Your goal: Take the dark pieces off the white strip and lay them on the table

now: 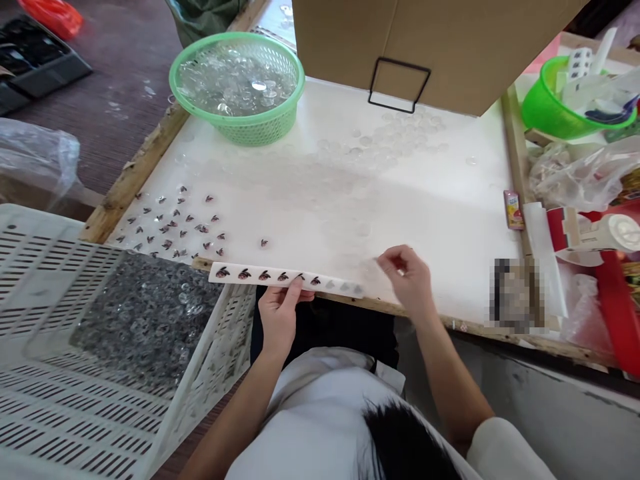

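My left hand [279, 315] grips a white strip of stickers [255, 274] along the table's near edge, thumb on top and fingers beneath. Dark printed figures line its left and middle part; towards the right end only faint grey marks show. My right hand [410, 280] is just above the table, right of the strip, with thumb and fingertips pinched together. Whatever is between those fingertips is too small to make out. Ahead of it, clear round discs [385, 137] are spread over the white tabletop [440, 200]. Several discs bearing the dark figure [183, 233] lie at the left.
A green basket [240, 120] full of clear discs stands at the back left. Below the table's left side is a white crate [195, 363] with many more pieces. A cardboard box [425, 40] blocks the back. Along the right are a wooden rail [515, 147] and a green bowl [545, 110].
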The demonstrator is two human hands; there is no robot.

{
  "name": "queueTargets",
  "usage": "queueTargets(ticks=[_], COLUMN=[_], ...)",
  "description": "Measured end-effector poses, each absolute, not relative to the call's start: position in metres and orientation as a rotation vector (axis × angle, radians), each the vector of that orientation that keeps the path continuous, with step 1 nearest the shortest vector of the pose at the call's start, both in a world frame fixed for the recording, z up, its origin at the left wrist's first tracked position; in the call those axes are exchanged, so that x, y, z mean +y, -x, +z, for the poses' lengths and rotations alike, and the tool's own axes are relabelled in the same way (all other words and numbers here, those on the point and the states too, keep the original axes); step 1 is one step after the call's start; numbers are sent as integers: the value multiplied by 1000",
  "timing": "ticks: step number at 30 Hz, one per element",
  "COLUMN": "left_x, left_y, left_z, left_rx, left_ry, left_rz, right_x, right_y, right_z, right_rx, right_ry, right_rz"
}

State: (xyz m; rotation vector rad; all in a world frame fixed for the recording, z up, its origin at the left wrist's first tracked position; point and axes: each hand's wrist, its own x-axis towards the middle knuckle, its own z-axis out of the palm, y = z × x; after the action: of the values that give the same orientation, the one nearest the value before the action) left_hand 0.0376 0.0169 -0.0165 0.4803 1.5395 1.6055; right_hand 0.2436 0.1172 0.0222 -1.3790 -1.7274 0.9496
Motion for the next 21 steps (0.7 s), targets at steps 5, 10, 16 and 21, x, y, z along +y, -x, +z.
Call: queueTargets(ticks=[5,10,16,21], left_x=[19,19,19,21], left_y=[-31,-31,-30,-28], left_z=[-20,-22,-21,-22], left_rx=[1536,1531,1538,1575], left_ry=[-447,-447,-452,-441], left_rz=[1621,1613,1586,1596], right_x=[149,151,151,149], right_y=[-273,-268,-261,-260], right_z=[18,12,3,-5], right_rx=[-1848,-1963,-2064,-2099], right_ry=[1785,1796,1844,1860], right_rz=[1029,1007,918,750])
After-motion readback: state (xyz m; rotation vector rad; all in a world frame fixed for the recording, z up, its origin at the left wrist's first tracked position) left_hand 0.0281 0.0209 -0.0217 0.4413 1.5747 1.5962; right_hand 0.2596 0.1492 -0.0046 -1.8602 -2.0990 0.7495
